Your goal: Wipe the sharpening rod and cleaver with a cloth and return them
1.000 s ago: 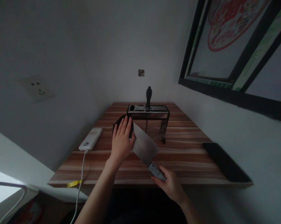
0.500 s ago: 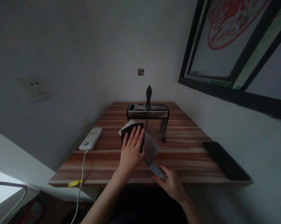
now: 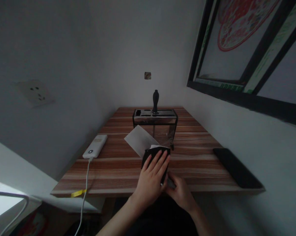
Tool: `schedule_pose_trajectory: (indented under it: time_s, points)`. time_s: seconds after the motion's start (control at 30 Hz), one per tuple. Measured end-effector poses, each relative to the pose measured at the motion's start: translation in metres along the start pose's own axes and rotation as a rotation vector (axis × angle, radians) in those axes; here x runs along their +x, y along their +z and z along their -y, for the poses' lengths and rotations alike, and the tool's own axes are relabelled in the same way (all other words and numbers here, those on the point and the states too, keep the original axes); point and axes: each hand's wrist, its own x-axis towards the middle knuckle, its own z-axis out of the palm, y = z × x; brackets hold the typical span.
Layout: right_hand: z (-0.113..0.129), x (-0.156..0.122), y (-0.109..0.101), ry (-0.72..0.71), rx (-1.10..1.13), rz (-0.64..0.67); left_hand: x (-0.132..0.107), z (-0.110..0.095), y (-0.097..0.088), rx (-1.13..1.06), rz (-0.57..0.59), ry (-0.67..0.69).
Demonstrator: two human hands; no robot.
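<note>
My right hand [image 3: 181, 193] is closed round the handle of a cleaver, holding it over the wooden table [image 3: 118, 170]. Its broad steel blade [image 3: 139, 139] points away to the upper left. My left hand [image 3: 151, 178] lies with fingers stretched out on a dark cloth [image 3: 155, 154], pressing it flat against the blade near the handle. The handle is mostly hidden under my two hands.
A metal knife rack [image 3: 155, 123] with one black-handled tool [image 3: 155, 100] stands at the back of the table. A white power bank [image 3: 95, 146] with a cable lies on the left, a black flat object [image 3: 237, 168] on the right. Walls close in on both sides.
My left hand has slid the dark cloth along the blade from its far tip down to the handle end. The right hand and the cleaver have stayed almost still.
</note>
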Motion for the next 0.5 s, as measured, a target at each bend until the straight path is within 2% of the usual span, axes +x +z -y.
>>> schedule_pose_trajectory:
  time_s: [0.27, 0.5]
  points:
    - [0.0035, 0.0006, -0.0006, -0.02, 0.035, 0.005, -0.0038, -0.0026, -0.0017, -0.004, 0.047, 0.043]
    - [0.0014, -0.0002, -0.0004, 0.006, 0.039, 0.006, -0.0011, -0.0034, 0.0001, 0.014, 0.011, -0.004]
